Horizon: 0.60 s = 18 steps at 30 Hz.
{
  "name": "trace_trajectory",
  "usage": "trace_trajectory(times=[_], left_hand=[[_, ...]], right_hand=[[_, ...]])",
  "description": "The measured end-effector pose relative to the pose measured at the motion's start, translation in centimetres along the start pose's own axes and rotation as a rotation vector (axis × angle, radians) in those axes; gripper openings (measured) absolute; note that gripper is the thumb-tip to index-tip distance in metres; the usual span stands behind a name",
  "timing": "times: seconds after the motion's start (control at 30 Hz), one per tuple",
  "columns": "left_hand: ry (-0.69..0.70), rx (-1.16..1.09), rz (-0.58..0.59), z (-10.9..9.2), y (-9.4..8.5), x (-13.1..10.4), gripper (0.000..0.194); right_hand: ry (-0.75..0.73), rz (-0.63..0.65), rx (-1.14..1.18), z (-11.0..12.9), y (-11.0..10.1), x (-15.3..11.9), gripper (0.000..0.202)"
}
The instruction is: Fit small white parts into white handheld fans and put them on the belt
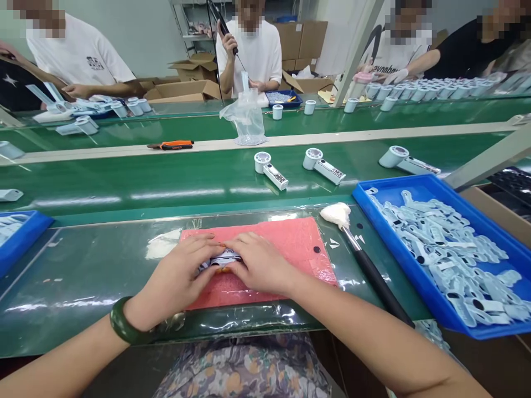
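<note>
Both my hands rest together on a pink foam mat (290, 237) at the near edge of the bench. My left hand (180, 279) and my right hand (259, 262) press on a small pale-blue fan part (224, 258) held between them; most of it is hidden under my fingers. A green bangle (124, 323) sits on my left wrist. To the right of the mat lies a black-handled brush (365, 265) with a white tip.
A blue tray (415, 265) full of several pale-blue plastic shells stands at right; another blue tray (20, 232) at far left. Three assembled handheld fans (269, 168) lie on the green conveyor. Orange-black pliers (172, 145) and a plastic bag (248, 119) sit further back. Other people work across the line.
</note>
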<state>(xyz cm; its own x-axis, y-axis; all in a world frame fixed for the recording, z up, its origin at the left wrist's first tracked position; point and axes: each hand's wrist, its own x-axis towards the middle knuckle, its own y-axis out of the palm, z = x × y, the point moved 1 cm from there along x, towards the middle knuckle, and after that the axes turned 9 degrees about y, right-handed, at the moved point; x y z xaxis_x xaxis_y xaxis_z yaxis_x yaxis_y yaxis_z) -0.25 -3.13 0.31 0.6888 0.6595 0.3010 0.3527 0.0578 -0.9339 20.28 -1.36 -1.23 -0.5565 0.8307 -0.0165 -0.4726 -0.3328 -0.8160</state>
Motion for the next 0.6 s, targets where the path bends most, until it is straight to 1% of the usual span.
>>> trace_trajectory(times=[0.07, 0.13, 0.2, 0.3, 0.4, 0.47, 0.5, 0.53, 0.57, 0.6], left_hand=[[0.016, 0.025, -0.024, -0.1, 0.1, 0.0, 0.029], [0.019, 0.028, -0.043, -0.1, 0.3, -0.1, 0.028], [0.004, 0.009, -0.042, 0.1, 0.5, -0.1, 0.027], [0.011, 0.009, -0.02, 0.1, 0.3, 0.2, 0.027], [0.099, 0.125, 0.016, -0.3, -0.3, 0.8, 0.028], [0.183, 0.22, 0.032, -0.2, -0.9, 1.3, 0.024], [0.222, 0.244, 0.045, 0.3, -1.2, 1.7, 0.023], [0.257, 0.249, 0.062, 1.2, -1.5, 2.1, 0.022], [0.278, 0.238, 0.075, 2.7, -1.8, 2.8, 0.022], [0.286, 0.22, 0.083, 4.7, -2.0, 3.7, 0.022]], right_hand=[[-0.025, -0.015, -0.053, 0.0, 0.1, -0.2, 0.032], [-0.019, -0.047, -0.117, 0.1, 0.4, -0.3, 0.032], [-0.003, -0.072, -0.155, 0.2, 0.8, -0.2, 0.032], [-0.003, -0.08, -0.144, 0.3, 1.0, 0.0, 0.034], [-0.015, -0.063, -0.061, 0.1, 0.5, -0.1, 0.036], [-0.017, -0.085, -0.008, -0.3, -0.4, -0.7, 0.044], [-0.01, -0.121, 0.004, -0.6, -1.1, -1.1, 0.049], [0.005, -0.172, 0.002, -1.1, -1.9, -1.7, 0.053], [0.032, -0.229, -0.015, -1.8, -2.9, -2.5, 0.054], [0.072, -0.285, -0.046, -2.6, -4.0, -3.4, 0.052]])
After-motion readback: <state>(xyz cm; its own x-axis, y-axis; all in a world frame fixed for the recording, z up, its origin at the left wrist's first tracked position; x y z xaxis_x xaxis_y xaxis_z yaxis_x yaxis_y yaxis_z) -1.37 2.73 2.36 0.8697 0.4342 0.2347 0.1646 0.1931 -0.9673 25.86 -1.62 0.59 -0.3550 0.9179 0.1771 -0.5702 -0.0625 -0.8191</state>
